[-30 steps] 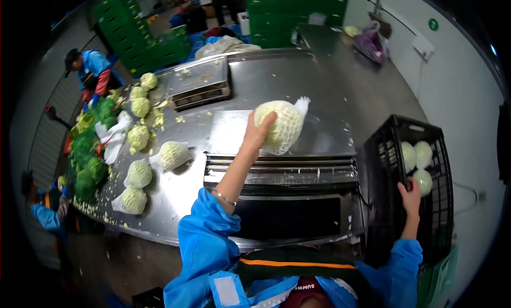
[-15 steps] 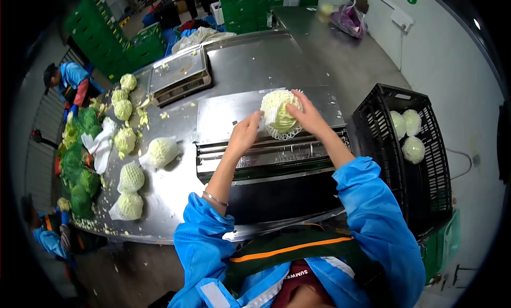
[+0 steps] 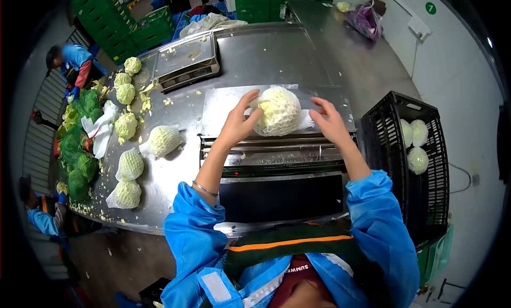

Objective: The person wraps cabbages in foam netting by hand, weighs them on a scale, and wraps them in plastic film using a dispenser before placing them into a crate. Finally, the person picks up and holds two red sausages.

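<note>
A cabbage (image 3: 278, 112) in a white foam net sleeve lies on the metal plate behind the rollers of a wrapping machine (image 3: 282, 151). The gathered tail of the net (image 3: 306, 119) points right, while some bare leaf shows at the left. My left hand (image 3: 239, 122) is at the cabbage's left side, thumb and fingers spread with the tips right at it. On the other side my right hand (image 3: 331, 123) is held with fingers apart, close to the net tail and gripping nothing.
Netted cabbages (image 3: 162, 141) and bare ones (image 3: 125, 126) stand on the steel table at left, near a scale (image 3: 186, 60) and green mesh bags (image 3: 80, 148). A black crate (image 3: 391, 143) at right holds wrapped cabbages. Two people (image 3: 80, 63) work at the left edge.
The cabbage has been turned from upright in both hands to lying with its net tail to the right. My right hand has come off it to the right. The view has shifted slightly.
</note>
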Available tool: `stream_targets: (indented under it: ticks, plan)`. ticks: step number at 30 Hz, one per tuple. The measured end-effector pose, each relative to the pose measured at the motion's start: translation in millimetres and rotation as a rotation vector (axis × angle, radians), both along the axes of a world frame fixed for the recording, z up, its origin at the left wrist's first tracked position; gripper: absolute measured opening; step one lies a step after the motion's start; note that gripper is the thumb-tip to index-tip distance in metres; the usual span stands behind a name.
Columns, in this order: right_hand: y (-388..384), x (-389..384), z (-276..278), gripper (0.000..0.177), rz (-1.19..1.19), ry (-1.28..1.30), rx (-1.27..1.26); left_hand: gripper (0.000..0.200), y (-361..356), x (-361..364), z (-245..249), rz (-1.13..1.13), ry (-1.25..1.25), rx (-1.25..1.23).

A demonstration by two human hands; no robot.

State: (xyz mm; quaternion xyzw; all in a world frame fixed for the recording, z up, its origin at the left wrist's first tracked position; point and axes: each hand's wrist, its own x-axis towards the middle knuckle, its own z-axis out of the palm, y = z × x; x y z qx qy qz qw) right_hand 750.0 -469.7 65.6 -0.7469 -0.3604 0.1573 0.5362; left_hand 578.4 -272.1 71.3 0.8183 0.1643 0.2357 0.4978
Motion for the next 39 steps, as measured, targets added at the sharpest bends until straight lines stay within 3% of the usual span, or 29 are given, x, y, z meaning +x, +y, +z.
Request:
stream_targets:
  ticks: [2, 6, 8, 10, 12, 14, 16, 19, 22, 24, 27, 30, 32, 34, 37, 39]
  plan:
    - [5, 4, -1, 0.032, 0.094, -0.036, -0.056, 0.046, -7, -4, 1, 0.016, -0.001, -0.02]
    - [-31, 23, -8, 0.028, -0.129, -0.126, -0.041, 0.045, -1, -33, -2, 0.14, -0.067, 0.022]
    - [-50, 24, -6, 0.026, -0.203, -0.076, -0.062, 0.032, 6, -50, -4, 0.292, -0.073, 0.159]
    - [-52, 17, -11, 0.026, -0.156, -0.057, -0.062, 0.025, 13, -51, -12, 0.363, -0.077, 0.076]
    - [-46, 12, -13, 0.026, -0.104, -0.034, -0.052, 0.021, 6, -53, -7, 0.415, -0.066, 0.17]
    - [-56, 8, -5, 0.02, -0.156, -0.186, -0.08, 0.02, 6, -68, -8, 0.429, -0.003, 0.36]
    - [-80, 12, -5, 0.018, -0.236, -0.343, -0.202, 0.013, -2, -93, -13, 0.529, 0.203, 0.762]
    - [-108, 7, -20, 0.024, -0.215, -0.573, -0.536, 0.011, -17, -121, -27, 0.571, 0.336, 0.884]
    - [-110, -9, -32, 0.028, -0.231, -0.813, -0.573, 0.014, -28, -125, -36, 0.586, 0.417, 0.934]
    - [-98, -17, -37, 0.039, -0.204, -0.779, -0.628, 0.025, -31, -113, -46, 0.599, 0.39, 0.954]
    - [-81, -24, -50, 0.041, -0.159, -0.807, -0.663, 0.046, -32, -97, -50, 0.541, 0.539, 0.887]
    - [-76, -11, -53, 0.035, -0.105, -0.519, -0.664, 0.038, -21, -96, -63, 0.494, 0.565, 0.787]
    - [-74, -13, -45, 0.028, -0.152, -0.404, -0.561, 0.033, -17, -97, -57, 0.432, 0.581, 0.59]
    - [-79, -1, -45, 0.028, -0.1, -0.29, -0.47, 0.029, -4, -103, -43, 0.409, 0.558, 0.251]
    - [-100, -6, -8, 0.022, -0.058, 0.09, -0.365, 0.031, -8, -129, -4, 0.25, 0.447, -0.362]
    - [-123, -17, 25, 0.017, -0.036, 0.171, -0.295, 0.027, -11, -156, 6, 0.168, 0.323, -0.565]
